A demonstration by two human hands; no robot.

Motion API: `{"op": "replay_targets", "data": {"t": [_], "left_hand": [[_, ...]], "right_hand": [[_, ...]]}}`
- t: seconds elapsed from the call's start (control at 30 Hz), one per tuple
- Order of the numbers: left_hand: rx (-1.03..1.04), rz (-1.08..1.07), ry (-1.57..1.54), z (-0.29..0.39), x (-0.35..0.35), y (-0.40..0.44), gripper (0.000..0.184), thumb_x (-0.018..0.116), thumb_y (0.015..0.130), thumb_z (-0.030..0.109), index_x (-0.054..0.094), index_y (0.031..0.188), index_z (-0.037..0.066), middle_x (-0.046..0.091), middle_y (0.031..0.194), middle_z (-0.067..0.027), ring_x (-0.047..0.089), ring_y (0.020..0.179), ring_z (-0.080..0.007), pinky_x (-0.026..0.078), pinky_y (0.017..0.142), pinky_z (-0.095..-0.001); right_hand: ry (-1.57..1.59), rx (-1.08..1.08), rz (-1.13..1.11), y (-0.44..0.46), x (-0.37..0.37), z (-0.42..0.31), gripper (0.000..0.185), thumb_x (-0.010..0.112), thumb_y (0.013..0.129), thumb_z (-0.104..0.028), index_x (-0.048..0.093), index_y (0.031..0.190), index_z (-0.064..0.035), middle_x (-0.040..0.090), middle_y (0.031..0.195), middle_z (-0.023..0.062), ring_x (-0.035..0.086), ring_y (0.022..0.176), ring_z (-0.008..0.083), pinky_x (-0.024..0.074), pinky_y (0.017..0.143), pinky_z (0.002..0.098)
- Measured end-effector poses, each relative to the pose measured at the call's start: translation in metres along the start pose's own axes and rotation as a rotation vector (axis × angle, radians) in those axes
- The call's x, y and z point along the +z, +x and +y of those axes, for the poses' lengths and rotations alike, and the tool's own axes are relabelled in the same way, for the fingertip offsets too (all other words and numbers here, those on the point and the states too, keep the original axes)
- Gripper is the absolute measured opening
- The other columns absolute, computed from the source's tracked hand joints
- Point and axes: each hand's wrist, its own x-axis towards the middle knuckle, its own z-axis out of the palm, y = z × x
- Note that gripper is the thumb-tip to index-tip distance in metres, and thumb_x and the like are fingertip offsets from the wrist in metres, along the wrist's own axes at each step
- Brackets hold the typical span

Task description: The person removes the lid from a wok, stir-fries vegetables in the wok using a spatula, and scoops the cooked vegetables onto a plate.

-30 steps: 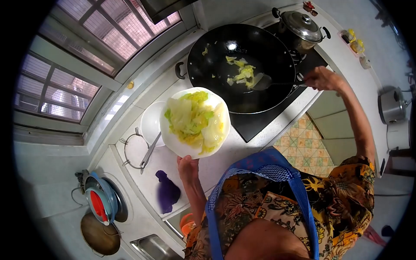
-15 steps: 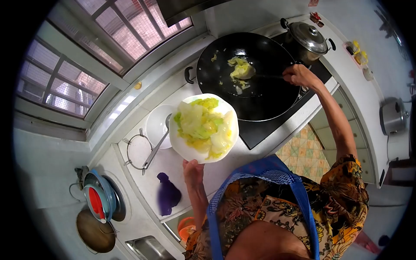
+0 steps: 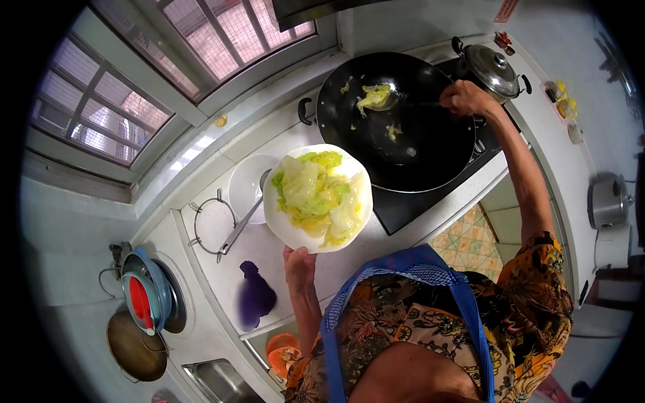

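Note:
My left hand [image 3: 299, 266] grips the near rim of a white plate [image 3: 272, 218] heaped with pale green and yellow cooked leaves [image 3: 314, 191]. The plate is over the counter, beside the big black wok [image 3: 430, 154]. My right hand [image 3: 465, 99] is closed round the handle of a spatula [image 3: 390, 101], whose blade is inside the wok, by a clump of leaves [image 3: 373, 97]. Smaller leaf scraps [image 3: 394, 131] lie elsewhere in the wok.
A white bowl [image 3: 243, 191] with a ladle [image 3: 243, 225] leaning in it stands left of the plate. Nearby are a wire ring [image 3: 197, 225] and a purple cloth [image 3: 255, 295]. A lidded steel pot [image 3: 494, 70] sits behind the wok; stacked basins [image 3: 161, 295] are at far left.
My right hand and the spatula have moved toward the wok's far side, carrying a clump of leaves with the blade. The plate stays in my left hand, and the camera view has shifted slightly.

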Motion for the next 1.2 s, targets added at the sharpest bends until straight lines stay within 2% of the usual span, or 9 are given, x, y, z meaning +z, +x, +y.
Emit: {"op": "replay_targets", "data": {"t": [0.23, 0.43, 0.57, 0.73, 0.8, 0.83, 0.93, 1.1, 1.2], "left_hand": [[0.001, -0.003, 0.007, 0.001, -0.001, 0.002, 0.062, 0.061, 0.067, 0.01, 0.038, 0.122, -0.009, 0.047, 0.122, -0.0181, 0.047, 0.113, -0.0297, 0.034, 0.1, -0.0409], [-0.007, 0.009, 0.01, 0.001, 0.001, 0.002, 0.063, 0.061, 0.067, 0.01, 0.037, 0.122, -0.009, 0.047, 0.121, -0.0184, 0.047, 0.113, -0.0303, 0.034, 0.1, -0.0415], [0.004, 0.005, -0.014, 0.0, 0.003, 0.003, 0.062, 0.061, 0.067, 0.01, 0.038, 0.121, -0.009, 0.048, 0.121, -0.0187, 0.048, 0.112, -0.0306, 0.035, 0.099, -0.0421], [-0.005, 0.002, -0.012, 0.001, 0.005, 0.006, 0.062, 0.059, 0.066, 0.009, 0.037, 0.121, -0.01, 0.048, 0.121, -0.0186, 0.048, 0.112, -0.0304, 0.035, 0.099, -0.0417], [-0.003, -0.002, -0.015, 0.001, 0.005, 0.007, 0.062, 0.058, 0.067, 0.009, 0.037, 0.121, -0.01, 0.048, 0.121, -0.0186, 0.048, 0.112, -0.0303, 0.035, 0.099, -0.0414], [0.0, -0.008, -0.018, 0.001, 0.006, 0.009, 0.061, 0.058, 0.067, 0.008, 0.037, 0.121, -0.01, 0.048, 0.12, -0.0187, 0.048, 0.112, -0.0302, 0.035, 0.099, -0.0412], [-0.015, -0.011, -0.016, 0.001, 0.012, 0.014, 0.06, 0.056, 0.067, 0.008, 0.038, 0.121, -0.01, 0.048, 0.12, -0.0189, 0.048, 0.112, -0.0302, 0.035, 0.1, -0.041], [-0.07, -0.014, 0.054, 0.002, 0.01, 0.014, 0.067, 0.05, 0.065, 0.008, 0.032, 0.127, -0.007, 0.042, 0.126, -0.0181, 0.041, 0.118, -0.0331, 0.029, 0.103, -0.044], [-0.064, -0.066, -0.043, -0.001, 0.012, 0.013, 0.061, 0.057, 0.068, 0.007, 0.036, 0.123, -0.009, 0.046, 0.122, -0.0192, 0.047, 0.113, -0.0306, 0.035, 0.1, -0.041]], "right_hand": [[-0.14, -0.089, 0.003, 0.011, -0.007, -0.013, 0.025, 0.05, 0.068, -0.009, 0.066, 0.085, -0.0009, 0.059, 0.058, 0.0077, 0.054, 0.048, 0.017, 0.0441, 0.045, 0.0296], [-0.141, 0.04, -0.075, 0.018, -0.018, -0.026, 0.025, 0.048, 0.066, -0.01, 0.063, 0.083, 0.002, 0.057, 0.059, 0.0063, 0.055, 0.053, 0.0145, 0.044, 0.048, 0.0279], [-0.201, -0.015, -0.075, 0.013, -0.015, -0.017, 0.027, 0.049, 0.066, -0.011, 0.064, 0.085, 0.0012, 0.058, 0.06, 0.007, 0.056, 0.054, 0.015, 0.0444, 0.048, 0.0282], [-0.058, -0.168, 0.11, -0.011, 0.017, 0.022, 0.026, 0.052, 0.07, -0.016, 0.064, 0.086, 0.0008, 0.061, 0.063, 0.0096, 0.057, 0.054, 0.0174, 0.0455, 0.049, 0.028], [0.189, -0.159, 0.151, -0.023, 0.038, 0.047, 0.03, 0.053, 0.071, -0.018, 0.063, 0.092, 0.0013, 0.062, 0.069, 0.0121, 0.059, 0.057, 0.0174, 0.0457, 0.052, 0.0271], [0.138, -0.061, 0.064, -0.029, 0.036, 0.037, 0.033, 0.053, 0.072, -0.02, 0.062, 0.094, 0.0023, 0.063, 0.071, 0.0141, 0.06, 0.06, 0.0175, 0.046, 0.055, 0.0263], [0.265, -0.039, 0.154, -0.022, 0.059, 0.045, 0.033, 0.055, 0.072, -0.021, 0.063, 0.094, 0.0014, 0.062, 0.068, 0.0117, 0.06, 0.062, 0.0176, 0.0469, 0.058, 0.0278], [0.15, -0.03, 0.138, -0.023, 0.039, 0.011, 0.03, 0.055, 0.073, -0.02, 0.063, 0.092, 0.0017, 0.06, 0.064, 0.0102, 0.057, 0.057, 0.0177, 0.0457, 0.054, 0.0286], [0.116, 0.024, 0.068, -0.016, 0.018, -0.002, 0.029, 0.056, 0.072, -0.018, 0.064, 0.091, 0.0014, 0.059, 0.063, 0.0096, 0.056, 0.053, 0.0156, 0.0438, 0.049, 0.0274]]}}
